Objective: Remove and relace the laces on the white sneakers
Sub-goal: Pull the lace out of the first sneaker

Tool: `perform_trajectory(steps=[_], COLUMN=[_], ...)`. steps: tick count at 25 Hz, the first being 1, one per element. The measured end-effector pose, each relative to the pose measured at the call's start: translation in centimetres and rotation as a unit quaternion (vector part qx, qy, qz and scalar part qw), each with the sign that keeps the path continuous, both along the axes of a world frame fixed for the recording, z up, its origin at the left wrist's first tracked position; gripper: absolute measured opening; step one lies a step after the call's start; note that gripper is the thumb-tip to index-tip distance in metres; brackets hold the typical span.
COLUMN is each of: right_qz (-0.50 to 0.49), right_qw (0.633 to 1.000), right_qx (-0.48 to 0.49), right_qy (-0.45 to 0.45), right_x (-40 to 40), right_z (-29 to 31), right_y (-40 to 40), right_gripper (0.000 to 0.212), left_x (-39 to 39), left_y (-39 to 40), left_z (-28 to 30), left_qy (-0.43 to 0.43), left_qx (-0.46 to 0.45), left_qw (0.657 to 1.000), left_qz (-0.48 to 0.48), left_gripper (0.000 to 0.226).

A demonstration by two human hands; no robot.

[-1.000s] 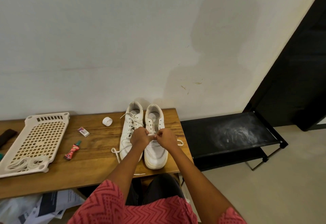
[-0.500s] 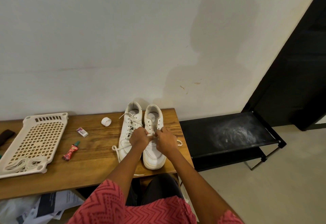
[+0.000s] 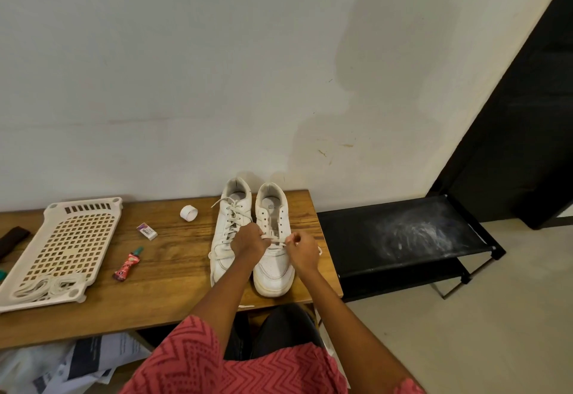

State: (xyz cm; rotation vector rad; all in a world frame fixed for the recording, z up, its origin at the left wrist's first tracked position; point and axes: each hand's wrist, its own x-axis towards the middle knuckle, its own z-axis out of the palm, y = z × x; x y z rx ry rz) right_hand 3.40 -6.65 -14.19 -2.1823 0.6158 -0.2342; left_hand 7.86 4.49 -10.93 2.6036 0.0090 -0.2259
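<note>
White leather sneakers sit side by side at the centre of the frame, toes toward the person, on the right end of a wooden table (image 3: 173,272). The left sneaker (image 3: 228,232) is laced all the way up, its loose ends trailing off beside it. The right sneaker (image 3: 273,238) shows bare eyelets along most of its upper, with only a lace (image 3: 274,239) stretched across the lowest row near the toe.

The left hand (image 3: 246,240) pinches one end of that lace at the shoe's inner side, fingers curled around it. The right hand (image 3: 302,249) grips the other end just beyond the outer side, so the lace runs between them over the tongue.

By this evidence the task looks past halfway: one shoe appears finished, while the second has barely begun relacing and every higher eyelet pair remains to be threaded.

In the lower left, a perforated plastic tray (image 3: 65,238) holds coiled white laces (image 3: 46,285). Between tray and shoes lie a small red tube (image 3: 127,266), an eraser (image 3: 147,231) and a roll of white tape (image 3: 188,212).
</note>
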Motion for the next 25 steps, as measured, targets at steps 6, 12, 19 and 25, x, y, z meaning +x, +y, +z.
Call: perform_trajectory(steps=[6, 12, 19, 25], right_qz=[0.098, 0.056, 0.047, 0.035], right_qw=[0.989, 0.993, 0.990, 0.993], right_qx=[-0.107, -0.091, -0.131, -0.108], right_qy=[0.023, 0.040, 0.037, 0.036], right_x=[0.2, 0.2, -0.1, -0.4], right_z=[0.6, 0.2, -0.1, -0.3], right_y=[0.4, 1.1, 1.2, 1.3], right_gripper=[0.016, 0.013, 0.019, 0.020], left_x=[0.2, 0.0, -0.2, -0.1], left_y=[-1.5, 0.2, -1.4, -2.0], left_z=[1.2, 0.0, 0.7, 1.0], left_qy=[-0.053, 0.024, -0.210, -0.188], left_qx=[0.065, -0.252, 0.171, 0.295], left_qw=[0.993, 0.941, 0.939, 0.903], left_qz=[-0.083, 0.226, -0.212, -0.248], left_gripper=[0.017, 0.028, 0.029, 0.026])
